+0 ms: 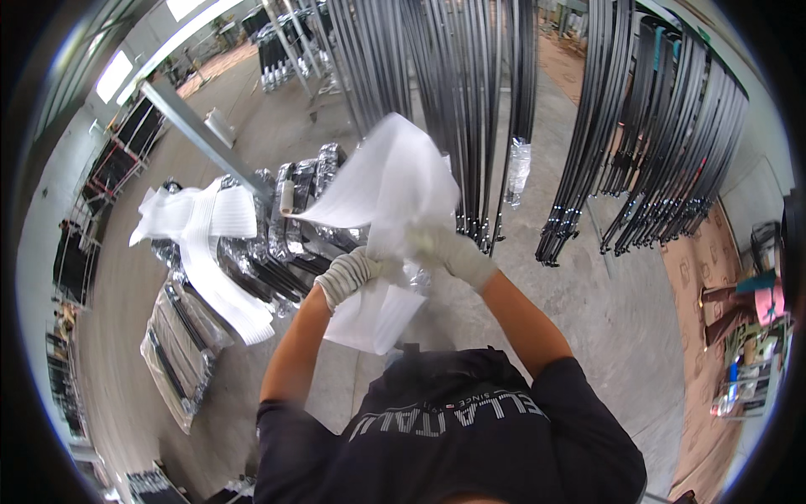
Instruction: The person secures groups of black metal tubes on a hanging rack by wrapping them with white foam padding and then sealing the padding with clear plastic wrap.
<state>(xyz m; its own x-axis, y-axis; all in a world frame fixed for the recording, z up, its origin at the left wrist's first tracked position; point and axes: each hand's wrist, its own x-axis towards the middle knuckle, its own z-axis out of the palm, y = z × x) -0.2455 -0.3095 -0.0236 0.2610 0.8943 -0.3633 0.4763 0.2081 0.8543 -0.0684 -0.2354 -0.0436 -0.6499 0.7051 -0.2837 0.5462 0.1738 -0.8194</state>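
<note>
1. Left hand (351, 273), gloved: grip clenched on the white foam sheet (388, 181).
2. Right hand (453, 250), gloved: grip clenched on the same sheet, held chest-high before hanging black tubes (470, 101).
3. Wrapped black parts (285, 227) lie on the floor.

Looks like a factory floor or metal-parts warehouse. Bare concrete floor (588, 294), long black metal rods (470, 101) hanging in rows at the far side and more on the right (663, 143), plastic-wrapped bundles of black parts (285, 227) piled on the left (foam sheets (201, 227) draped over them), and high windows (113, 76) far left.
</note>
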